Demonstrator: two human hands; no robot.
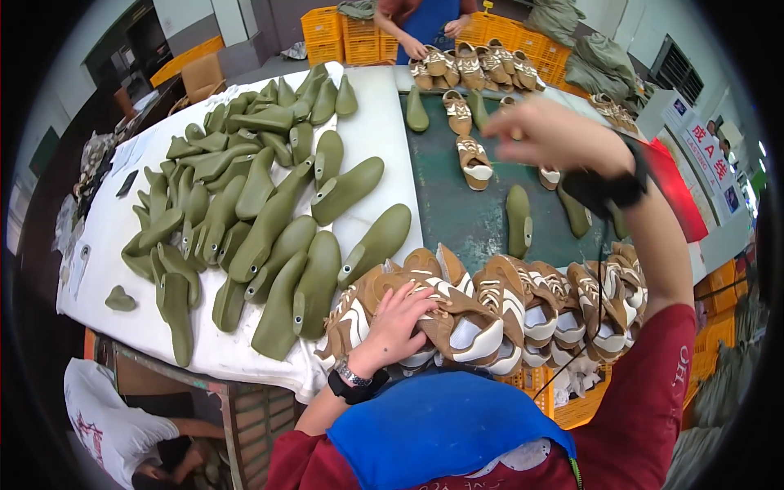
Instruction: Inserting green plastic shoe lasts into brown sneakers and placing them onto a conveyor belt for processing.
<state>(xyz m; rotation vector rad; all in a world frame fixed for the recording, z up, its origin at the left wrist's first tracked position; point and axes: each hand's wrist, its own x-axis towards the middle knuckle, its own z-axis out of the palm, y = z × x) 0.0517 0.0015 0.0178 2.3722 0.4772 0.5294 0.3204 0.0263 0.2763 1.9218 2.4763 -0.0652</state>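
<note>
My left hand (398, 321) presses down on a brown and white shoe upper (445, 314) at the near edge of the table, its fingers curled over it. This upper belongs to a row of several like ones (563, 302) stretching to the right. My right hand (549, 131) is raised over the green conveyor belt (457, 208), blurred, fingers loosely bent; whether it holds anything is unclear. A black band wraps that wrist. An olive green shoe last (518, 220) lies on the belt below it.
A heap of olive green shoe lasts (253, 204) covers the white table (376, 139) on the left. Across the belt another person's hands (416, 47) touch more uppers (474, 65). Orange crates (343, 37) stand behind. Someone in white (114, 429) crouches lower left.
</note>
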